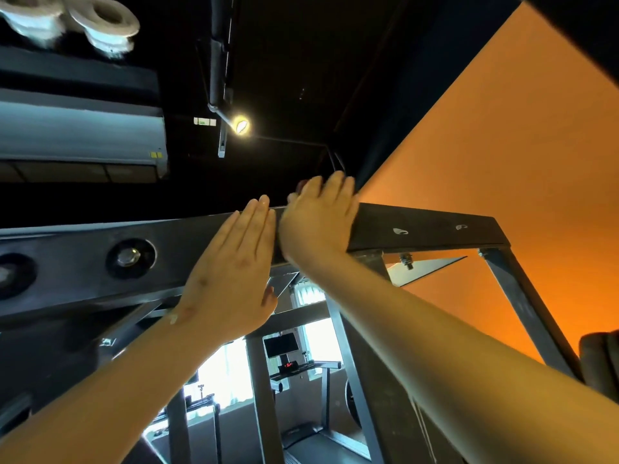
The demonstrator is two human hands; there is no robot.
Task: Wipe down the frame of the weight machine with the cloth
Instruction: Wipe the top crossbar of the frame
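Up on the top beam (428, 226), left hand (231, 262) and right hand (318, 222) both lie flat, nothing gripped; cloth (301, 186) barely peeks from under the right; unpinched, it could slide off the back.

The person's forearms (435, 346) are bare down to the lower edge, long and slim; the left hand (231, 279) bears a few small dark marks on its back and beside the wrist; a pale fleck sits at the wrist crease; the right hand (318, 222) looks slightly blurred.
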